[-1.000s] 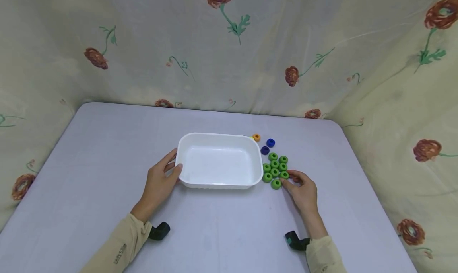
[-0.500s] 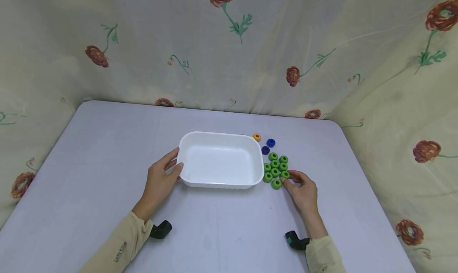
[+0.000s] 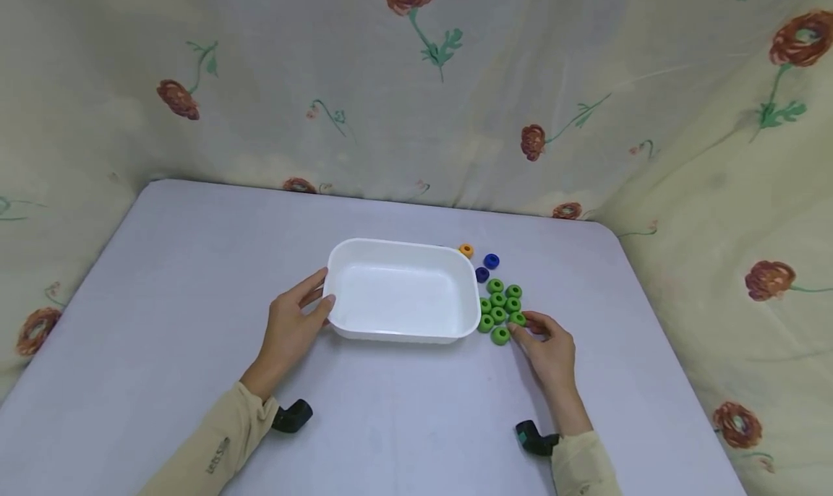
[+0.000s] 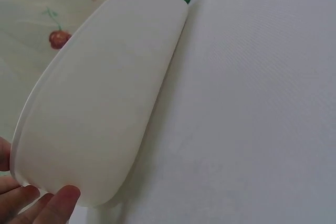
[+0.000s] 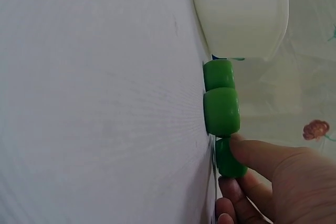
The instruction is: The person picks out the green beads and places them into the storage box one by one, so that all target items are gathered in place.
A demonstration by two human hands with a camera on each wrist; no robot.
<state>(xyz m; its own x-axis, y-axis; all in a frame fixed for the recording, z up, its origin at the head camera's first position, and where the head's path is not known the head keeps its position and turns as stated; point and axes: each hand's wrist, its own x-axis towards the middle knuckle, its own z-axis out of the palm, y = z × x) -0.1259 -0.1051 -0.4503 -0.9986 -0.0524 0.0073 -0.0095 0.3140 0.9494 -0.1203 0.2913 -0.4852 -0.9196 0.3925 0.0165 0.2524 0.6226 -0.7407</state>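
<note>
A white rectangular plastic tray (image 3: 398, 301) sits on the table in the head view, its inside bare. My left hand (image 3: 291, 331) grips its left end, thumb at the rim and fingers around the outer wall. To the tray's right lies a cluster of several green beads (image 3: 497, 299), ring-shaped with centre holes. My right hand (image 3: 549, 355) pinches one green bead (image 5: 230, 160) at the cluster's right side between thumb and fingers. That bead appears low, level with its neighbours; whether it touches the table I cannot tell.
Beyond the green beads are two blue beads (image 3: 491, 261) and an orange bead (image 3: 466, 250), partly behind the tray's far corner. A white cloth covers the table (image 3: 390, 424). Floral curtains (image 3: 260, 84) hang along its back and right side.
The tray has shifted slightly right, toward the beads, with my left hand on it. A yellow bead's edge at the far corner is now hidden. My right hand keeps its pinch.
</note>
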